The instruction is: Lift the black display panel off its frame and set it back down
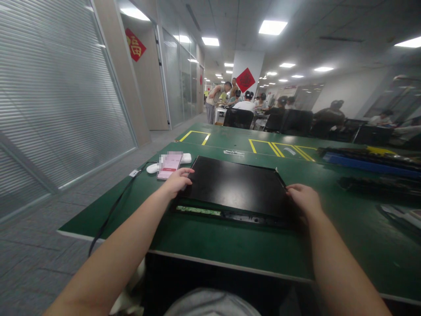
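A flat black display panel (233, 184) lies in front of me on the green table. Along its near side runs a narrow strip with a green circuit board (199, 211) and a dark part to the right. My left hand (179, 181) grips the panel's left edge, thumb and forefinger at the rim. At the right edge, my right hand (304, 199) is closed on a thin black frame strip (281, 179), which stands slightly raised from the panel. The undersides of both grips are hidden.
A phone (169, 166) rests on a white stand (186, 158) at the left, near a black cable (115, 206). A small clear strip (233, 152) lies behind the panel. Dark strips and a blue piece (371, 164) are piled at right. People sit farther back.
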`<state>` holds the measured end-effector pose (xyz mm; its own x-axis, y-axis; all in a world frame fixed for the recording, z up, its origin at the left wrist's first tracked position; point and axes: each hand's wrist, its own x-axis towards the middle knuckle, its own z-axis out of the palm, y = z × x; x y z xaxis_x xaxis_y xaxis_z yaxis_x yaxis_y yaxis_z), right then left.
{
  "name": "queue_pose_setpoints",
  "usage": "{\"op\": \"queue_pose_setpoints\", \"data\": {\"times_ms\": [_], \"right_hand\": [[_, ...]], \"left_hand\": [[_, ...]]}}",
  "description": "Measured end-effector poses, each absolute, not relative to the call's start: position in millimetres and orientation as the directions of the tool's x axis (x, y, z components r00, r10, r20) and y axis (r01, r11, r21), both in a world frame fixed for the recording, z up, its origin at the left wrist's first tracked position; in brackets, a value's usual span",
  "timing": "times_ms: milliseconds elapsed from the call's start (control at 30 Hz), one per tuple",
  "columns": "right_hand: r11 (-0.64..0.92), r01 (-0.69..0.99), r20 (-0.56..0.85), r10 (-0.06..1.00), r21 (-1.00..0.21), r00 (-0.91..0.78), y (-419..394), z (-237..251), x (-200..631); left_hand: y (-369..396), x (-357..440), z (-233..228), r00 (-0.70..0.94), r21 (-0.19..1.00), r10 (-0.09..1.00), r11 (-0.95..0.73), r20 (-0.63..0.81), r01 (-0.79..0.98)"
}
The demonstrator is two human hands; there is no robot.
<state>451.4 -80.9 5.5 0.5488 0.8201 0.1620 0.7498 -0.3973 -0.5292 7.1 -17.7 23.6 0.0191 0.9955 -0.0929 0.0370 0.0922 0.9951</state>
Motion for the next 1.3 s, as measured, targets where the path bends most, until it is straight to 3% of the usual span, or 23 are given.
{"op": "queue_pose_setpoints", "data": {"times_ms": [133, 333, 500, 667, 900, 1300], "right_hand": [[-0.396, 0.692, 0.129, 0.808, -0.604, 0.575, -79.8, 4.6, 454.1], [-0.395, 0.630, 0.103, 0.790, -0.669, 0.604, -81.2, 6.4, 451.9], [-0.414, 0.635, 0.085, 0.792, -0.652, 0.604, -81.2, 8.0, 451.0], [-0.413, 0.631, 0.079, 0.795, -0.657, 0.602, -79.7, 4.8, 455.2], [-0.380, 0.642, 0.119, 0.795, -0.666, 0.595, -77.2, -2.0, 461.5], [-0.384, 0.630, 0.107, 0.794, -0.675, 0.599, -78.4, 1.6, 457.2]], "left_hand": [[-17.5, 8.5, 25.8, -0.047, 0.993, 0.993, 0.113, -0.112, 0.021], [-14.6, 9.4, 27.9, -0.077, 0.955, 0.960, 0.254, -0.268, -0.153], [-14.2, 7.3, 29.3, 0.032, 0.943, 0.966, 0.258, -0.257, -0.210], [-15.4, 5.7, 29.2, 0.032, 0.960, 0.979, 0.202, -0.200, -0.194], [-12.1, 3.1, 22.2, -0.035, 0.988, 0.992, 0.118, -0.123, -0.102], [-15.8, 3.8, 21.0, -0.068, 0.942, 0.996, -0.023, 0.049, 0.336]]}}
